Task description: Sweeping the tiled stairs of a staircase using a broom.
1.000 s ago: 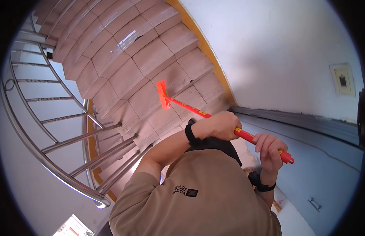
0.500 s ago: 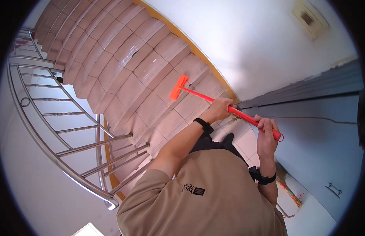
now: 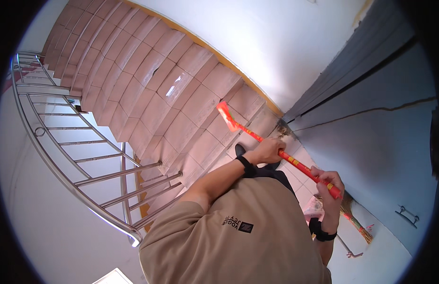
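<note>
Both my hands are wrapped round the red handle of a scrub brush (image 3: 300, 165) with an orange head (image 3: 226, 117). My left hand (image 3: 270, 150) grips the shaft partway down, on the side toward the head. At the handle's end, my right hand (image 3: 329, 185) is closed round the red grip. The head is held at the lower steps of the pink tiled staircase (image 3: 181, 106). Whether it touches a step I cannot tell. Its bristles are not clear in this blurred view.
A metal railing (image 3: 70, 176) curves along the left. White wall (image 3: 276, 42) and a grey-blue door (image 3: 366, 151) stand at the right. A straw broom (image 3: 357, 222) rests by the door, near a thin metal rod (image 3: 345, 246). My dark shoe (image 3: 240, 150) stands below the steps.
The brush head has moved a little right and toward me, and the handle has rolled, showing yellow markings. Both hands have come lower, still gripping. The whole view has shifted and turned slightly.
</note>
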Demonstrator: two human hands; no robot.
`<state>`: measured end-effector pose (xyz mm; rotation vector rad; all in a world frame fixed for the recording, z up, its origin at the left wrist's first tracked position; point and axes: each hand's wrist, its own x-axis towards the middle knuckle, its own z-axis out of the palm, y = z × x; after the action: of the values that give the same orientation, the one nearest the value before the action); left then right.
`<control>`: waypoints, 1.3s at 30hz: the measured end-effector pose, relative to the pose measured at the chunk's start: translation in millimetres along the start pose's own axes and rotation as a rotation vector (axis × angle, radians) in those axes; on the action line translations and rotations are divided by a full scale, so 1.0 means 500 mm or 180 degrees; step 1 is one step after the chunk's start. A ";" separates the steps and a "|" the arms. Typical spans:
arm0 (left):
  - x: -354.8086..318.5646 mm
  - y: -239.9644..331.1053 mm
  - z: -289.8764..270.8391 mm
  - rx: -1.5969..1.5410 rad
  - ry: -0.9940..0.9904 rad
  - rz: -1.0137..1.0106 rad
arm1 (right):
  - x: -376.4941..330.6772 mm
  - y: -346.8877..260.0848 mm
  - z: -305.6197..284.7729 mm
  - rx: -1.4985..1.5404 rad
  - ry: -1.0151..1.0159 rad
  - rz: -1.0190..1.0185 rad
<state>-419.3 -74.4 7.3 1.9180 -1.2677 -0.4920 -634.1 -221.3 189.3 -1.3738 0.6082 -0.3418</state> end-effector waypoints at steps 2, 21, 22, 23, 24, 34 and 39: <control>-0.023 -0.031 -0.015 0.0160 -0.1452 -0.0374 | -0.012 -0.027 -0.009 -0.0162 -0.0842 -0.0391; -0.054 -0.241 -0.087 -0.0053 0.1267 -0.0693 | 0.106 -0.050 0.277 -0.1331 -0.1288 -0.0756; -0.057 -0.253 -0.096 0.0048 0.1342 -0.0745 | 0.122 -0.042 0.294 -0.1312 -0.1395 -0.0957; -0.063 -0.265 -0.104 0.0152 0.1429 -0.0794 | 0.135 -0.036 0.307 -0.1299 -0.1508 -0.1137; -0.070 -0.276 -0.113 0.0117 0.1405 -0.0799 | 0.148 -0.032 0.317 -0.1313 -0.1491 -0.1134; -0.079 -0.266 -0.192 0.0275 0.0988 -0.0581 | 0.152 -0.088 0.356 -0.1175 -0.1433 -0.0810; -0.054 -0.269 -0.210 0.0308 0.0813 -0.0365 | 0.159 -0.107 0.367 -0.1098 -0.1184 -0.0902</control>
<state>-279.5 18.4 -33.0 2.0679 -1.0377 -0.2362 -456.3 -128.1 239.8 -1.8087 0.1645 -0.2022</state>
